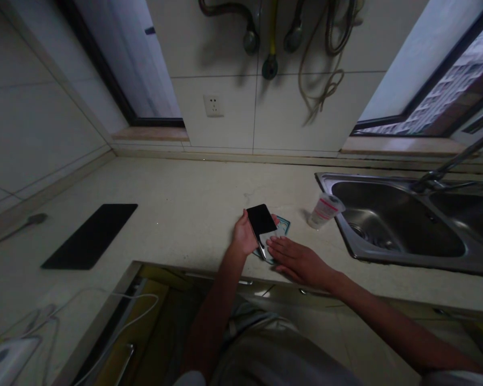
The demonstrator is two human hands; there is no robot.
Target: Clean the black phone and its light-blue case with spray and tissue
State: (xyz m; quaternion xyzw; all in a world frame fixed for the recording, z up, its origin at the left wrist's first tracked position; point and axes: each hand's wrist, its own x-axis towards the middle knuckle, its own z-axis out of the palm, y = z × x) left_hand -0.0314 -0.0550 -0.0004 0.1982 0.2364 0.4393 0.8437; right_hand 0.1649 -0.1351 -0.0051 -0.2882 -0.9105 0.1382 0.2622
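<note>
My left hand [244,236] grips a black phone [261,220] by its edge and tilts it up off the pale counter [185,209]. My right hand [298,261] lies flat with fingers stretched out, pressing on a white cloth or wipe [268,244] against the phone's lower part. Under the phone a small blue-edged packet [284,225] lies on the counter. Both hands are near the counter's front edge.
A small plastic tube with a red label [324,210] lies beside a steel sink [402,228] with its tap [446,169] at right. A black flat mat [90,235] lies at left. White device with cables [8,359] at lower left. A wall socket [213,105] and hoses [326,64] are behind.
</note>
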